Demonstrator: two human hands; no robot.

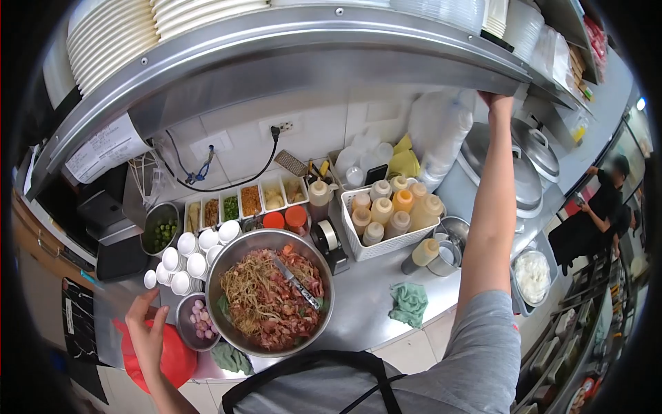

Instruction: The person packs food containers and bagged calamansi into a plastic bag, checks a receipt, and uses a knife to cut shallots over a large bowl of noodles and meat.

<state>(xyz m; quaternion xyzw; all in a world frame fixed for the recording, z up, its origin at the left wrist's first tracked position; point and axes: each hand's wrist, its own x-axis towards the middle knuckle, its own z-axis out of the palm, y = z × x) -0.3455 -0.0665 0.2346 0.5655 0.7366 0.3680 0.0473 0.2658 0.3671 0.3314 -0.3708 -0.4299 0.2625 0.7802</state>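
My left hand (146,331) is raised with its fingers apart, over a red bag (176,355) and beside a small metal bowl of shallots (198,321). It holds nothing. My right arm stretches up to the steel shelf, where my right hand (498,102) is at the shelf's underside, its fingers mostly hidden. In front of me a large steel bowl (328,293) holds shredded food and meat pieces, with a patterned-handled utensil (296,281) lying on top. Stacks of small white cups (185,265) stand left of the bowl.
A white basket (353,241) of squeeze bottles stands behind a green cloth (409,303). Ingredient trays (252,200) line the wall. Large lidded pots (507,165) are at the right. White plates (110,41) sit on the shelf. A person in black (596,214) stands far right.
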